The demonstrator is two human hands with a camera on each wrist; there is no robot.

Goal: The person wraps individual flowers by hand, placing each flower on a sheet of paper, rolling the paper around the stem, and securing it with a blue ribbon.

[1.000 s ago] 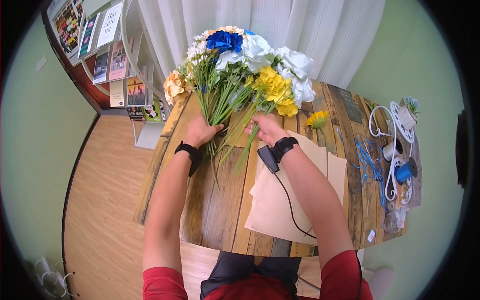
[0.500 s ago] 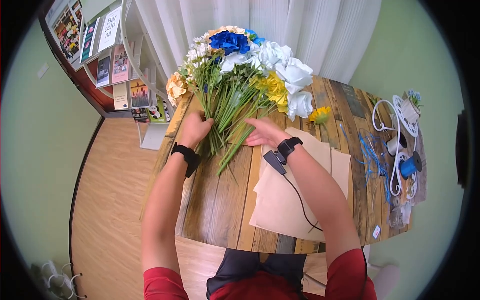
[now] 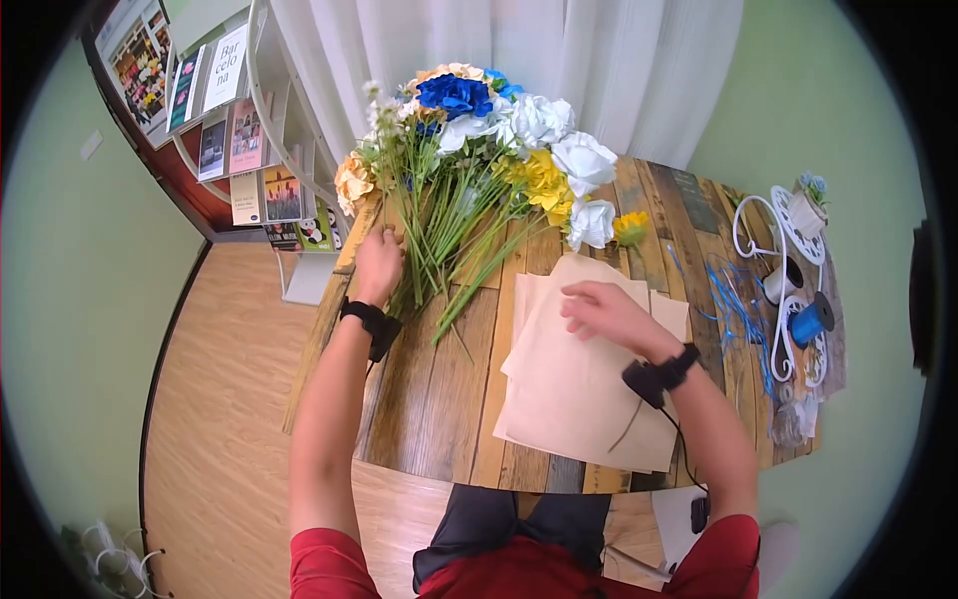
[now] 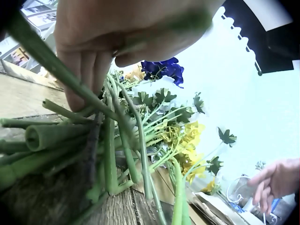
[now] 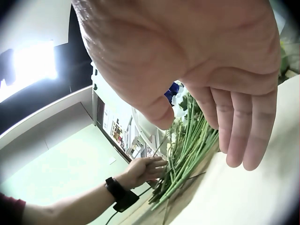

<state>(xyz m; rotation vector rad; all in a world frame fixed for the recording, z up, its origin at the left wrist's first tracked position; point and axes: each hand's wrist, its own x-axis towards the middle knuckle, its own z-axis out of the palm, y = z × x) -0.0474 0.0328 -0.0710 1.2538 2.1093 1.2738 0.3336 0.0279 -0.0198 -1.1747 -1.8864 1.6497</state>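
Note:
A bunch of artificial flowers lies on the wooden table with its green stems [image 3: 454, 235] toward me. Blue [image 3: 454, 95], white [image 3: 584, 160] and yellow blooms [image 3: 539, 180] spread at its far end. My left hand [image 3: 379, 268] is at the left edge of the stems, its thumb and fingers pinching a green flower stem [image 4: 164, 29]. Small white flowers [image 3: 382, 112] look blurred above it. My right hand [image 3: 614, 317] is apart from the bunch, over sheets of brown wrapping paper [image 3: 569, 399], with nothing in its relaxed fingers [image 5: 239, 126].
A sunflower [image 3: 631, 229] lies right of the bunch. Farther right are blue ribbon strands [image 3: 733, 314], a blue spool [image 3: 810, 319] and a white metal stand [image 3: 783, 230] with a small potted plant. A bookshelf [image 3: 264, 150] stands at the left, a white curtain [image 3: 449, 35] behind.
My right hand has left the stems and moved right and toward me, over the paper. My left hand has shifted slightly left along the bunch. The white blooms at the right have settled lower.

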